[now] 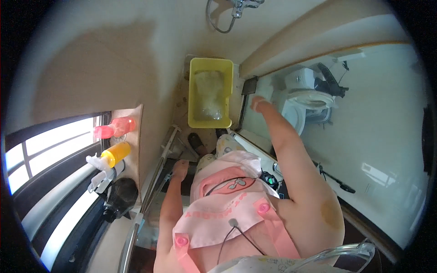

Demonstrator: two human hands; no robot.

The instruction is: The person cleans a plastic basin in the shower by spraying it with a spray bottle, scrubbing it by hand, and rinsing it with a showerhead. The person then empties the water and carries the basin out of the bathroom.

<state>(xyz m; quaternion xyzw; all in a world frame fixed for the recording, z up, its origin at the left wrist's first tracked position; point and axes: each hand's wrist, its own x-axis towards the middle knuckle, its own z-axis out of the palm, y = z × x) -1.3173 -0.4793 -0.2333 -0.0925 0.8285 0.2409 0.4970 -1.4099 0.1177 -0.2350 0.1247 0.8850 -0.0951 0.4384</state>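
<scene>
A yellow plastic tub (192,99) with cloudy, foamy water (209,88) in it stands on the floor before me. My right hand (259,103) is to the right of the tub, its fingers curled, close to a dark fitting (249,86) at the edge of a glass panel. Whether it grips anything there is unclear. Low on the left, my left hand (180,169) hangs beside a metal rail (166,145), and its fingers are too hard to make out. A pink apron (218,201) covers my front.
On the window ledge (136,146) at left stand a pink bottle (116,127), a yellow pump bottle (117,153) and a dark bottle (122,194). A shower mixer tap (239,6) with a hose is on the far wall. A toilet (300,102) shows at right.
</scene>
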